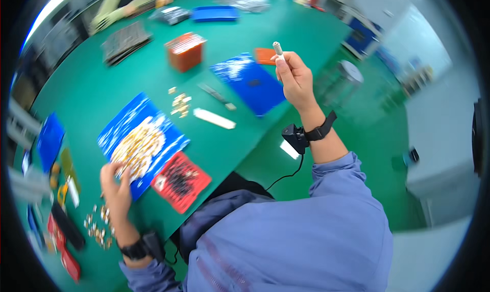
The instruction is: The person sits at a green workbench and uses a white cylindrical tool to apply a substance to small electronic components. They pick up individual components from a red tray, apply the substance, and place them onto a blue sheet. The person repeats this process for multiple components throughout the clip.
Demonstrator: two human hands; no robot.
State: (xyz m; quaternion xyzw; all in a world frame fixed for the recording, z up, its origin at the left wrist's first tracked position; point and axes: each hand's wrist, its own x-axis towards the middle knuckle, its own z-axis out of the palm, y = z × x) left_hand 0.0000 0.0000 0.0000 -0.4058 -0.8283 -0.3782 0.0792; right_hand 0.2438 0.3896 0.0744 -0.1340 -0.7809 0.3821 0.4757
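Note:
Raised at the upper right, my right hand [296, 80] is closed round a short white cylinder with a grey end [277, 49], which points upward; its exact kind is unclear. At the lower left, my left hand [117, 187] reaches over the near edge of a heap of small white and brass-coloured parts [140, 144]. Its thumb and fingertips come close together, but blur hides what they pinch. The heap lies on a shiny blue tray or sheet [172, 132]. Touching its near corner is a red tray [201, 182] with small dark parts.
Loose parts [181, 105], a white strip [214, 119] and tweezers-like tool [217, 95] lie mid-table. Beyond are an orange box [185, 54] and blue sheet [252, 85]. More parts [97, 228] and tools lie left. Another person [115, 8] sits opposite; a stool [349, 72] stands right.

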